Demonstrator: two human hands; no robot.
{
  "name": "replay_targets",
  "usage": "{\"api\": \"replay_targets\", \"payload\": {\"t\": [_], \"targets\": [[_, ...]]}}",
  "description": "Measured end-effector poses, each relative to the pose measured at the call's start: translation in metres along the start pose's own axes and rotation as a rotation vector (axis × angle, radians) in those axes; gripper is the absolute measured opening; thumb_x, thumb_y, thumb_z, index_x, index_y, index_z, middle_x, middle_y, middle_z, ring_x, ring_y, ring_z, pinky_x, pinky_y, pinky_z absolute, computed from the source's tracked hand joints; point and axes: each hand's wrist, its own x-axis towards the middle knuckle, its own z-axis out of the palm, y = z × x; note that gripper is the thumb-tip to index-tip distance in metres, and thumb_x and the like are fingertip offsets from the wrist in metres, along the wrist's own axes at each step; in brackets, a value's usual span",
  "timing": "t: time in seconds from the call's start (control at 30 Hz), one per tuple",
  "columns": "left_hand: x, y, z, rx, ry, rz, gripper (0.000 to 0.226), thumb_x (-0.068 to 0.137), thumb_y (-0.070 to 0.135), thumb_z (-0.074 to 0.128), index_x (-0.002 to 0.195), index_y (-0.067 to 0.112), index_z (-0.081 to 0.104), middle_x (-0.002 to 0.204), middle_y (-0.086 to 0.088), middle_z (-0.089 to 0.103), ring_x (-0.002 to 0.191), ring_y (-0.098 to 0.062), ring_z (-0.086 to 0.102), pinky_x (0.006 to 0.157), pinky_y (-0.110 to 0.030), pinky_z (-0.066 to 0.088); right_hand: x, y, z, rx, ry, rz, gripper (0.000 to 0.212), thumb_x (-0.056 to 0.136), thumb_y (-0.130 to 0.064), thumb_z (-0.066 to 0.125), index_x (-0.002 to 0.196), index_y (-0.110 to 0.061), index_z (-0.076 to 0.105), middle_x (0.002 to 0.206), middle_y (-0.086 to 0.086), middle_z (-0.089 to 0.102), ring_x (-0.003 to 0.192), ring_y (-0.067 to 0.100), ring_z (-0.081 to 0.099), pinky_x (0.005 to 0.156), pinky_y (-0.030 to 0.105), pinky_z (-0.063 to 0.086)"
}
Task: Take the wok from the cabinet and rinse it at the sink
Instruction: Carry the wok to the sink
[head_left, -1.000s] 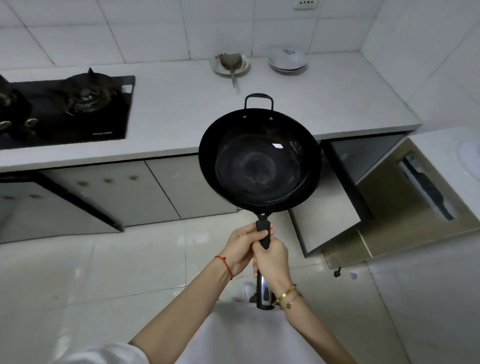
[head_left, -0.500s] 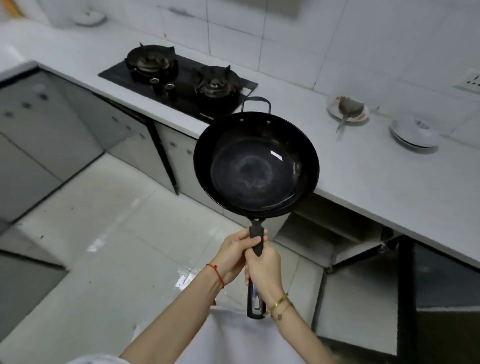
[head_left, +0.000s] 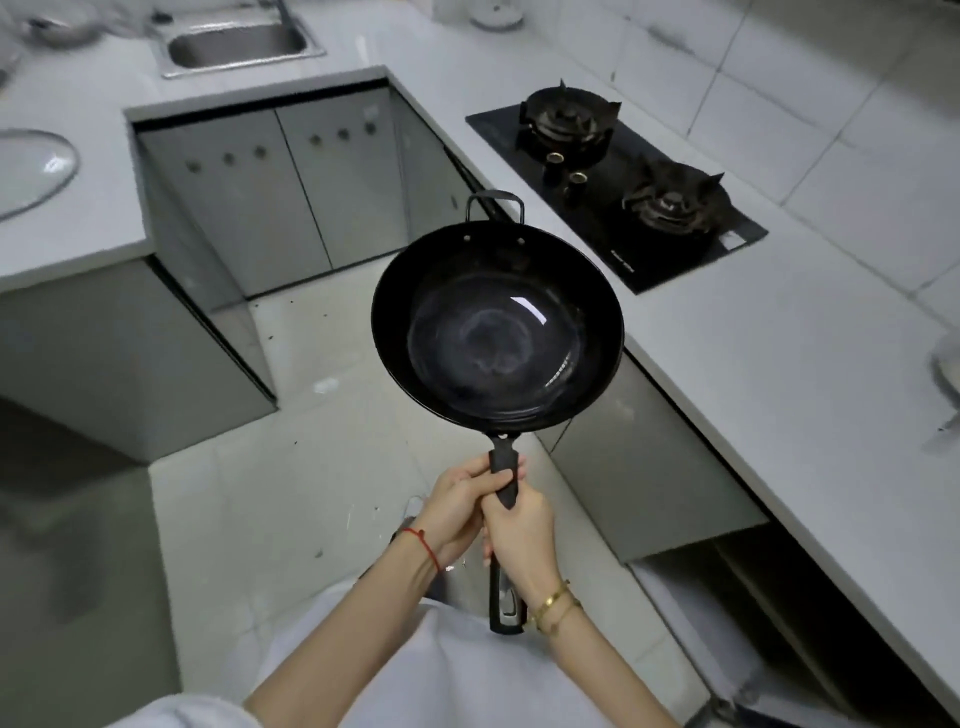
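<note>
A black wok (head_left: 496, 327) hangs level in front of me above the floor, empty, with a small loop handle on its far rim. Both hands grip its long black handle: my left hand (head_left: 457, 501), with a red string on the wrist, wraps the upper part, and my right hand (head_left: 517, 535), with gold bracelets, holds just below it. The steel sink (head_left: 236, 47) with a tap sits in the white counter at the top left, well beyond the wok.
A black two-burner gas hob (head_left: 618, 187) is set in the counter (head_left: 779, 353) to the right of the wok. Grey cabinet doors (head_left: 291, 192) line the corner ahead. A glass lid (head_left: 31, 171) lies on the left counter. An open cabinet door (head_left: 644, 467) juts out at lower right.
The view has swung left: the hob slid from left of the wok to its right, and the sink corner came into sight. Both hands kept their grip on the wok handle.
</note>
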Motion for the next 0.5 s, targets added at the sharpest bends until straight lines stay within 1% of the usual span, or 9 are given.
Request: {"api": "replay_targets", "payload": {"t": [0.07, 0.17, 0.23, 0.33, 0.37, 0.43, 0.5], "targets": [[0.007, 0.017, -0.011, -0.037, 0.040, 0.025, 0.029, 0.094, 0.006, 0.053, 0.122, 0.002, 0.062, 0.102, -0.005, 0.073, 0.054, -0.019, 0.065, 0.028, -0.021, 0.039, 0.015, -0.013, 0.014, -0.012, -0.052, -0.007, 0.017, 0.086, -0.004, 0.049, 0.070, -0.002, 0.054, 0.044, 0.011, 0.051, 0.032, 0.019, 0.048, 0.033, 0.023, 0.036], [0.023, 0.046, -0.031, -0.075, 0.091, 0.061, 0.029, 0.095, 0.004, 0.051, 0.122, 0.000, 0.061, 0.103, -0.006, 0.071, 0.055, -0.015, 0.067, 0.027, -0.020, 0.039, 0.043, -0.037, 0.039, -0.050, -0.104, -0.041, 0.017, 0.087, -0.005, 0.050, 0.071, -0.007, 0.053, 0.046, 0.012, 0.052, 0.032, 0.020, 0.049, 0.032, 0.022, 0.036], [0.038, 0.068, -0.047, -0.094, 0.117, 0.078, 0.027, 0.095, 0.003, 0.051, 0.120, 0.002, 0.062, 0.102, -0.005, 0.072, 0.060, -0.013, 0.068, 0.030, -0.020, 0.041, 0.066, -0.052, 0.060, -0.082, -0.134, -0.057, 0.017, 0.088, -0.008, 0.050, 0.071, -0.007, 0.054, 0.047, 0.011, 0.053, 0.033, 0.020, 0.050, 0.033, 0.023, 0.038], [0.064, 0.109, -0.076, -0.108, 0.147, 0.115, 0.025, 0.093, 0.003, 0.053, 0.116, 0.004, 0.065, 0.102, -0.004, 0.074, 0.076, -0.014, 0.071, 0.045, -0.023, 0.050, 0.103, -0.081, 0.095, -0.124, -0.156, -0.079, 0.019, 0.088, -0.016, 0.052, 0.069, -0.012, 0.057, 0.049, 0.007, 0.056, 0.039, 0.020, 0.055, 0.040, 0.027, 0.043], [0.072, 0.126, -0.086, -0.104, 0.152, 0.126, 0.025, 0.093, 0.003, 0.053, 0.115, 0.004, 0.065, 0.101, -0.003, 0.074, 0.075, -0.015, 0.071, 0.044, -0.023, 0.049, 0.116, -0.092, 0.107, -0.134, -0.162, -0.088, 0.021, 0.088, -0.017, 0.052, 0.069, -0.010, 0.058, 0.048, 0.008, 0.056, 0.039, 0.019, 0.055, 0.041, 0.027, 0.043], [0.085, 0.160, -0.102, -0.098, 0.158, 0.134, 0.025, 0.093, 0.004, 0.053, 0.116, 0.004, 0.064, 0.098, 0.000, 0.075, 0.066, -0.017, 0.069, 0.034, -0.022, 0.042, 0.140, -0.117, 0.130, -0.142, -0.179, -0.099, 0.024, 0.089, -0.016, 0.052, 0.070, -0.002, 0.059, 0.045, 0.011, 0.054, 0.035, 0.018, 0.052, 0.038, 0.026, 0.042], [0.099, 0.191, -0.119, -0.091, 0.169, 0.155, 0.026, 0.094, 0.005, 0.053, 0.116, 0.004, 0.064, 0.096, 0.001, 0.075, 0.058, -0.018, 0.065, 0.028, -0.021, 0.038, 0.161, -0.143, 0.151, -0.143, -0.193, -0.117, 0.025, 0.089, -0.013, 0.051, 0.074, 0.005, 0.058, 0.043, 0.012, 0.052, 0.031, 0.016, 0.050, 0.034, 0.024, 0.039]]}}
